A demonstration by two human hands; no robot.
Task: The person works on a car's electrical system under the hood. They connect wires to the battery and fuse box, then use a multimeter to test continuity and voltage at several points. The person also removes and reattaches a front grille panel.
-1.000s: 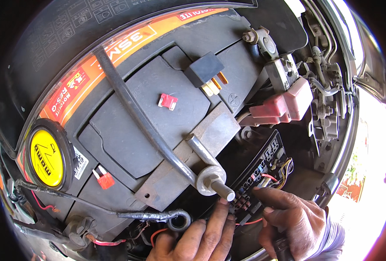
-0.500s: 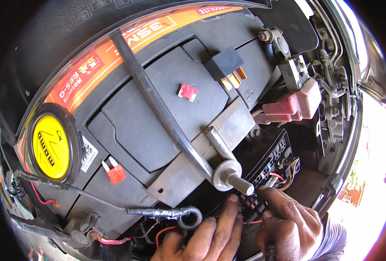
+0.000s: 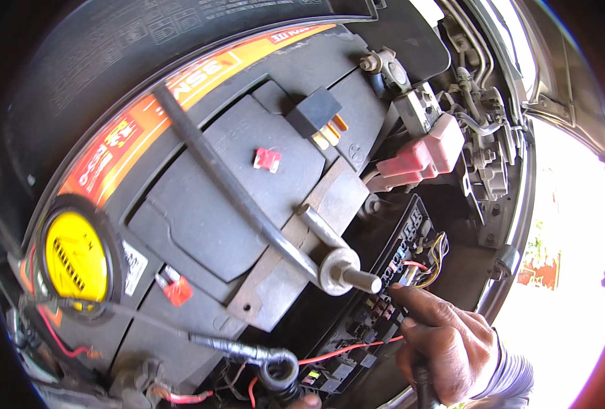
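Find between eight and nine o'clock a yellow disc [image 3: 76, 259], blurred in its lettering and crossed low down by a dark cable [image 3: 156, 315]. See at ten a dark lid [image 3: 105, 75], fading into the black rim. At eight, see a red fuse [image 3: 178, 291] lying on the battery [image 3: 217, 187]; toward eleven, across a black bar [image 3: 231, 201], find a second red fuse [image 3: 267, 160]. Just past six, see a black loop [image 3: 278, 370] at the cable's taped end. At six, make out only a bit of the left hand [image 3: 306, 402], just below the loop, with the rest cut off by the lower edge; cannot tell whether released, clenched or grasping. At twelve, see a black block [image 3: 314, 112] with metal prongs. Toward five, find the fuse box [image 3: 383, 308], overlapped in part by the right hand [image 3: 449, 347]. Between four and five, see that hand with forefinger stretched to the box, other fingers curled around a dark handle [image 3: 423, 385], mostly hidden; cannot tell whether touching at the fingertip. Toward two, see a pink cover [image 3: 425, 153]; at three, only washed-out glare [image 3: 575, 225].
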